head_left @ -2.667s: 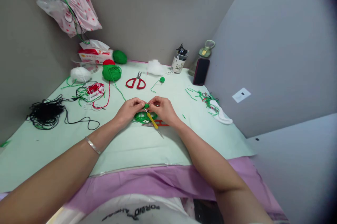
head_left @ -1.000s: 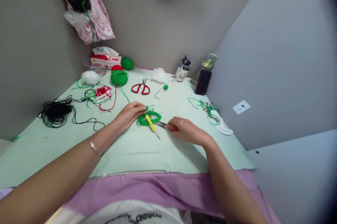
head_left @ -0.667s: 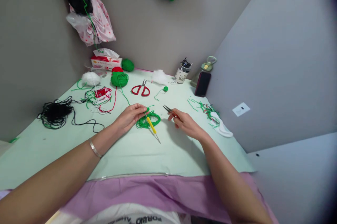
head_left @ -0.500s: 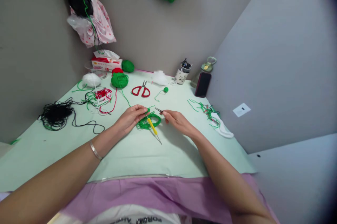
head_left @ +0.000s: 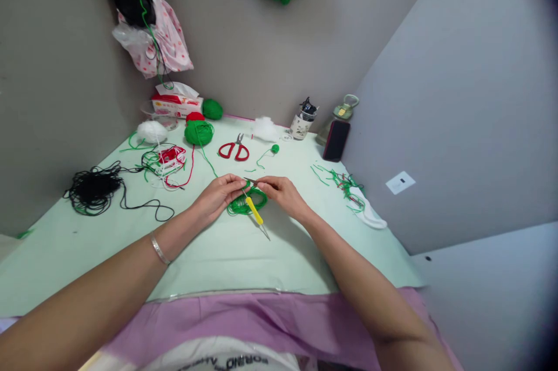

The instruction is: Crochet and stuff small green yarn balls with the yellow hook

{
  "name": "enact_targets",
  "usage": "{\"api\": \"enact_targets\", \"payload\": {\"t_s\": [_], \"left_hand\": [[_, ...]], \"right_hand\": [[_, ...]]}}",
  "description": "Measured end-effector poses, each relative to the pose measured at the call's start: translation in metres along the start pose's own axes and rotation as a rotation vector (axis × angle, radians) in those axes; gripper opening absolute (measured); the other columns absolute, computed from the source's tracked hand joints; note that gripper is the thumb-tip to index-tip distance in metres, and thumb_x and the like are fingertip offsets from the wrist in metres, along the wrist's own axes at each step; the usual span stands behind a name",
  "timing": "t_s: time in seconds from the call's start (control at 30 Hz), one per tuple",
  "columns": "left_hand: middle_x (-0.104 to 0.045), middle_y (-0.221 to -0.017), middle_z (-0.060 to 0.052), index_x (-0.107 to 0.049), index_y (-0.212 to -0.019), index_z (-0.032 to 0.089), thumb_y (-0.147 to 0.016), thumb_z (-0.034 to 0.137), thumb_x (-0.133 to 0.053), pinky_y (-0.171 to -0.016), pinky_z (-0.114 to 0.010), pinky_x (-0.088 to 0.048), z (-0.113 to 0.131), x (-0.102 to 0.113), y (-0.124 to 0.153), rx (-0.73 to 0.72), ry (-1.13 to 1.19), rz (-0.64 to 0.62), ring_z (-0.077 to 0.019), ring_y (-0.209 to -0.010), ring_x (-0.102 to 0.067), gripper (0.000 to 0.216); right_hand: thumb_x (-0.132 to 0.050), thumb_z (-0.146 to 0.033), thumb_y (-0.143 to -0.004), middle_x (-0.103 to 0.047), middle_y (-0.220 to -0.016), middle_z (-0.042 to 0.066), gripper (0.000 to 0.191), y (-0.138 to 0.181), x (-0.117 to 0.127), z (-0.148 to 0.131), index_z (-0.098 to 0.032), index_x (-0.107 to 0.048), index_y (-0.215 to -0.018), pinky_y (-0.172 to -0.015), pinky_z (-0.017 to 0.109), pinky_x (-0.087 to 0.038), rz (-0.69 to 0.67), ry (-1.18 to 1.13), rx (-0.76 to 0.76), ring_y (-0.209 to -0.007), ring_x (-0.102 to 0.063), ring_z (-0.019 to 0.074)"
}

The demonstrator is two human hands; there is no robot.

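My left hand (head_left: 218,196) pinches a small green crochet piece (head_left: 248,184) between thumb and fingers. A crochet hook with a yellow handle (head_left: 254,210) slants down from that piece toward me. Close by on the right, my right hand (head_left: 281,193) is closed around small dark thread snips (head_left: 250,180), their tips together at the green piece. Below both hands lies a loose coil of green yarn (head_left: 257,202). A short green yarn end (head_left: 250,171) rests on the table just beyond the snips.
Red-handled scissors (head_left: 234,150) and a small green ball with a tail (head_left: 274,149) lie beyond my hands. To the left are green yarn (head_left: 199,133), white yarn (head_left: 151,132) and tangled black yarn (head_left: 95,188). A phone (head_left: 336,141) leans at the back right, near yarn scraps (head_left: 344,180).
My right hand has moved left, bringing the snips to the green piece, and their blades have closed. A short yarn end now lies apart on the table.
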State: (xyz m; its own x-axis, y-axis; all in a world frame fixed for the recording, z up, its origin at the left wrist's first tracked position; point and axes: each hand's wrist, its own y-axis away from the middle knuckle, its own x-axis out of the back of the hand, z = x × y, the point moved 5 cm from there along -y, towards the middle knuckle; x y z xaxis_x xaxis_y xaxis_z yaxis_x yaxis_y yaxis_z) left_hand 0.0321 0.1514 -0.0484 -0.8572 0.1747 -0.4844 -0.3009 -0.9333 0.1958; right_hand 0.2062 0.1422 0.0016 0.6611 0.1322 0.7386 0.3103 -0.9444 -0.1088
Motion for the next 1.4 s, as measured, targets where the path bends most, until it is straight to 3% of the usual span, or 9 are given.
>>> {"api": "enact_targets", "payload": {"t_s": [0.1,0.27,0.37,0.5,0.6,0.77,0.93,1.27,1.4], "left_hand": [[-0.07,-0.118,-0.009,-0.067,-0.118,0.014,-0.097,0.026,-0.068,-0.084,-0.041,-0.062,-0.001,0.001,0.0,0.005,-0.01,0.003,-0.0219,-0.1,-0.07,0.024],[-0.066,-0.129,-0.011,-0.064,-0.129,0.017,-0.098,0.033,-0.067,-0.091,-0.047,-0.06,-0.003,0.001,-0.001,0.016,-0.03,-0.003,-0.0255,-0.109,-0.068,0.035],[-0.065,-0.132,-0.012,-0.063,-0.131,0.017,-0.098,0.035,-0.066,-0.092,-0.048,-0.06,-0.004,0.0,0.001,0.031,-0.046,-0.026,-0.0263,-0.111,-0.068,0.037],[-0.065,-0.133,-0.012,-0.062,-0.132,0.018,-0.098,0.035,-0.066,-0.092,-0.048,-0.059,-0.006,-0.005,0.003,0.05,-0.061,-0.058,-0.0264,-0.111,-0.068,0.038],[-0.067,-0.128,-0.011,-0.064,-0.128,0.016,-0.098,0.033,-0.067,-0.089,-0.046,-0.06,-0.001,-0.01,0.008,0.027,-0.044,-0.068,-0.0251,-0.107,-0.069,0.034],[-0.071,-0.096,-0.002,-0.072,-0.091,0.015,-0.086,0.013,-0.076,-0.096,-0.029,-0.055,0.02,-0.029,0.027,-0.043,0.015,-0.108,-0.015,-0.095,-0.07,0.008],[-0.074,-0.094,-0.004,-0.075,-0.09,0.016,-0.079,0.026,-0.085,-0.089,-0.031,-0.055,0.028,-0.057,0.056,-0.017,-0.035,-0.196,-0.0178,-0.087,-0.072,0.018],[-0.066,-0.071,0.001,-0.072,-0.08,0.021,-0.076,0.031,-0.083,-0.073,-0.03,-0.049,0.022,-0.081,0.083,-0.093,-0.197,-0.206,-0.0162,-0.069,-0.062,0.015],[-0.063,-0.071,0.002,-0.072,-0.084,0.022,-0.076,0.034,-0.082,-0.065,-0.028,-0.045,0.027,-0.081,0.085,-0.128,-0.387,-0.244,-0.0157,-0.066,-0.057,0.017]], "right_hand": [[-0.049,-0.043,-0.101,-0.073,-0.09,0.006,0.038,0.005,0.007,0.008,-0.018,-0.073,-0.117,-0.072,0.032,-0.051,0.111,0.112,0.016,-0.08,-0.065,0.0206],[-0.061,-0.024,-0.096,-0.063,-0.132,0.018,0.036,0.021,0.011,-0.001,-0.022,-0.064,-0.132,-0.099,0.047,-0.05,0.227,0.302,0.187,-0.116,-0.061,0.0304],[-0.052,-0.013,-0.1,-0.065,-0.129,0.013,0.032,0.029,-0.006,-0.024,-0.028,-0.066,-0.125,-0.1,0.043,-0.05,0.153,0.504,0.539,-0.117,-0.061,0.0255],[-0.047,-0.01,-0.102,-0.07,-0.103,0.012,0.027,0.037,-0.028,-0.045,-0.019,-0.067,-0.119,-0.081,0.036,-0.053,0.134,0.738,0.973,-0.092,-0.063,0.0214],[-0.049,-0.014,-0.102,-0.071,-0.092,0.008,0.023,0.032,-0.021,-0.047,-0.02,-0.071,-0.108,-0.075,0.032,-0.052,0.198,0.506,0.855,-0.081,-0.062,0.0189],[-0.05,-0.021,-0.103,-0.074,-0.102,0.01,0.022,0.043,0.006,-0.054,-0.021,-0.071,-0.111,-0.082,0.033,-0.056,0.386,0.137,0.585,-0.094,-0.068,0.0196],[-0.067,-0.033,-0.096,-0.073,-0.097,0.004,0.012,0.06,0.027,-0.049,-0.025,-0.076,-0.097,-0.075,0.032,-0.056,0.447,-0.516,0.171,-0.084,-0.069,0.0169],[-0.077,-0.024,-0.088,-0.073,-0.092,0.002,0.011,0.097,0.025,-0.061,-0.03,-0.079,-0.097,-0.082,0.034,-0.053,0.531,-0.622,0.182,-0.089,-0.065,0.0179],[-0.077,-0.021,-0.084,-0.073,-0.085,0.002,0.007,0.105,0.027,-0.057,-0.026,-0.079,-0.089,-0.071,0.031,-0.053,0.538,-0.702,0.092,-0.078,-0.065,0.0163]]}}
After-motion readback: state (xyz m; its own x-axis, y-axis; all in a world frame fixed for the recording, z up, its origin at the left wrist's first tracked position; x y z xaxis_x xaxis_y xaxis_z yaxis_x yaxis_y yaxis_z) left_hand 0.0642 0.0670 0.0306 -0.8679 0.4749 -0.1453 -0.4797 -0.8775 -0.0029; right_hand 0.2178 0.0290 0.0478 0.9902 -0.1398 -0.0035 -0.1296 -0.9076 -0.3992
